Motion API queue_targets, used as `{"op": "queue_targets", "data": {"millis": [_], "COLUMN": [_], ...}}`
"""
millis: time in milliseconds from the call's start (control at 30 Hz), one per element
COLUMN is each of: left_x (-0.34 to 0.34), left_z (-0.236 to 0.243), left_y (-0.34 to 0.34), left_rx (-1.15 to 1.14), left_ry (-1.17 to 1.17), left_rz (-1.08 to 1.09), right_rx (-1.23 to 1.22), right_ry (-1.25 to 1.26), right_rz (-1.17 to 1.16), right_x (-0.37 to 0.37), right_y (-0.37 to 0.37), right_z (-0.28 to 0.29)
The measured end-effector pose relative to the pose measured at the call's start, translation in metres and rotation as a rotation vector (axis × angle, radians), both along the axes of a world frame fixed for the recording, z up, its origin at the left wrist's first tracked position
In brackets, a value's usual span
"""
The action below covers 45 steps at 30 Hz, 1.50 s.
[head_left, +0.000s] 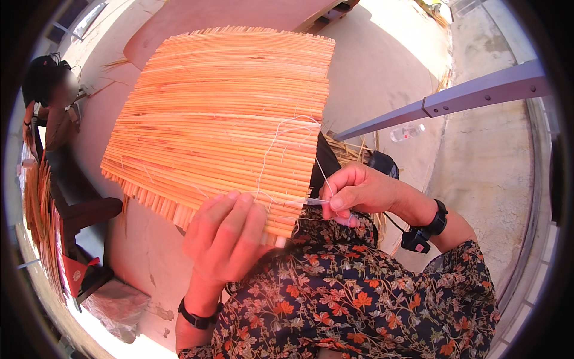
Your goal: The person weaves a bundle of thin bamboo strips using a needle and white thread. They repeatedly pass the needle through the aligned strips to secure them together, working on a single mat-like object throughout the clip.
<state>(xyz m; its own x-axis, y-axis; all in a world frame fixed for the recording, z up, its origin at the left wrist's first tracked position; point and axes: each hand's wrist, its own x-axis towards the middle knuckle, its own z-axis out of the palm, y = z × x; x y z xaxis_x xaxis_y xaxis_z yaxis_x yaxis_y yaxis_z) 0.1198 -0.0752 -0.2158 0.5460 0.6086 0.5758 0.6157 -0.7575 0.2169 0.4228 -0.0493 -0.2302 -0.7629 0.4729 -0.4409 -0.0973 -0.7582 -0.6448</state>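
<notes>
A mat of straight straw-coloured reeds (215,102), laid side by side, slopes up and away from my body. My left hand (227,236) grips its near edge, fingers over the top; the thumb is hidden. White thread (261,170) loops loosely over the mat's right part and runs to its right edge. Just off that edge, my right hand (365,191) is closed in a pinch on the thread, which is drawn taut from the reeds near my left fingers. Whether a needle is in the pinch cannot be made out.
A grey metal bar (466,93) slants in from the right, with a clear plastic bottle (408,132) beneath it. Loose reeds (37,209) are bundled at far left beside a dark bench (89,209). Another person (51,90) sits beyond. A crumpled plastic bag (116,308) lies lower left.
</notes>
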Motion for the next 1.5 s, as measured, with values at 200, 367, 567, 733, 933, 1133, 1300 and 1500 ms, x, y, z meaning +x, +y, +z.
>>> {"op": "queue_targets", "data": {"millis": [200, 367, 567, 733, 933, 1133, 1300, 1500], "left_x": [0.005, 0.002, 0.001, 0.003, -0.01, -0.014, -0.016, -0.012], "left_z": [-0.011, -0.015, -0.017, -0.011, 0.002, 0.007, 0.005, 0.017], "left_y": [0.003, 0.002, 0.003, 0.008, 0.003, -0.003, -0.004, -0.001], "left_rx": [0.006, -0.006, -0.017, -0.068, -0.096, -0.085, -0.032, 0.045], "left_ry": [-0.016, -0.002, -0.014, -0.005, -0.015, -0.023, -0.001, 0.071], "left_rz": [-0.001, 0.023, 0.027, 0.009, -0.01, -0.018, 0.023, 0.028], "right_rx": [0.388, 0.806, 0.361, -0.018, -0.032, 0.45, 0.981, 1.982], "right_ry": [-0.543, -0.908, -0.656, -0.412, 0.028, 0.204, -0.262, -0.692], "right_rz": [0.173, 0.14, -0.392, -0.607, -0.942, -0.633, -0.529, -0.584], "right_x": [0.009, -0.026, -0.001, 0.018, 0.002, -0.008, -0.091, -0.116], "right_y": [0.052, 0.1, 0.099, 0.066, 0.034, 0.056, 0.112, 0.155], "right_z": [0.082, 0.121, 0.066, 0.031, 0.039, 0.092, 0.112, 0.109]}}
